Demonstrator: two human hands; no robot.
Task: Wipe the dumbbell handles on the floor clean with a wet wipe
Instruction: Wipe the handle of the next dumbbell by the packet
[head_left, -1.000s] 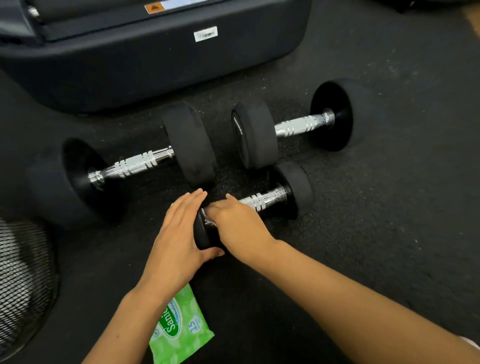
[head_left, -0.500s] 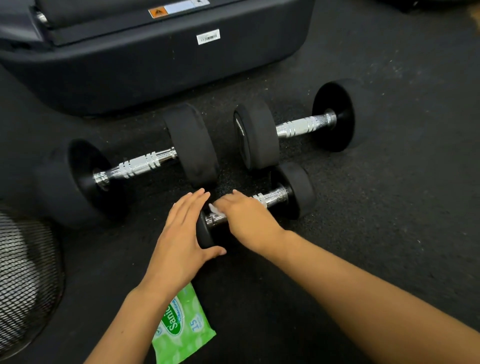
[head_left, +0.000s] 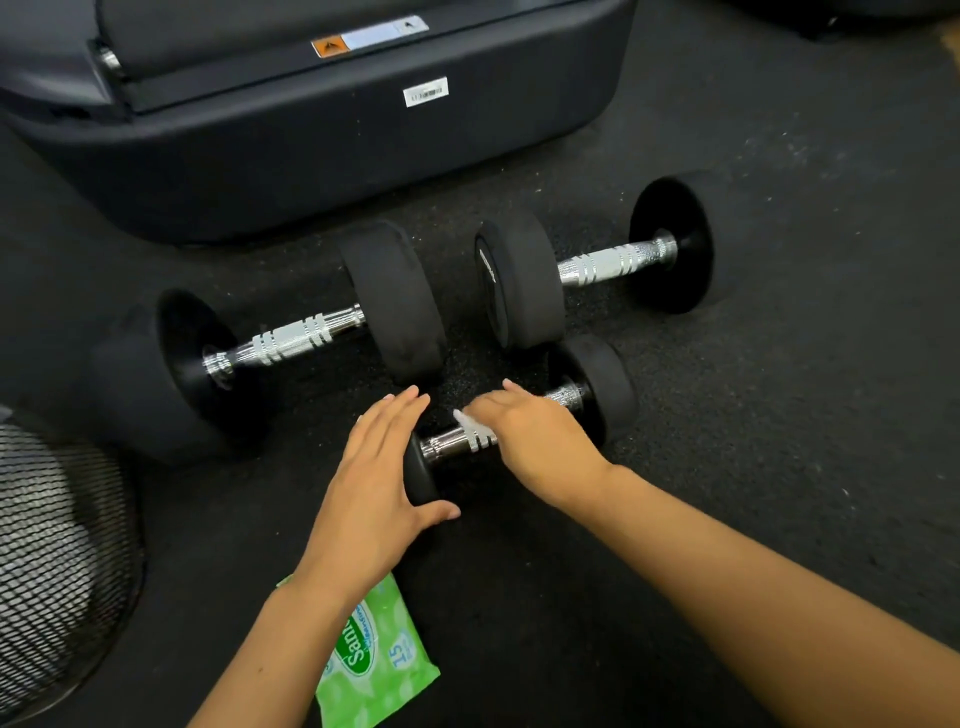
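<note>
Three black dumbbells with chrome handles lie on the dark rubber floor. The small dumbbell (head_left: 597, 384) is nearest me. My left hand (head_left: 379, 483) rests flat on its near weight head, fingers straight, thumb round the front. My right hand (head_left: 530, 436) covers the middle of its handle (head_left: 447, 447) and presses a white wet wipe (head_left: 470, 423) against the chrome; only a corner of the wipe shows. A large dumbbell (head_left: 291, 340) lies to the left, another large dumbbell (head_left: 602, 265) behind on the right.
A green wet-wipe packet (head_left: 374, 660) lies on the floor under my left forearm. The dark base of a gym machine (head_left: 311, 156) fills the back. A black wire fan grille (head_left: 57, 545) stands at the lower left.
My right hand has slid with the wipe along the small dumbbell's handle from the near end toward the far weight. More bare chrome shows near my left hand, which has stayed put.
</note>
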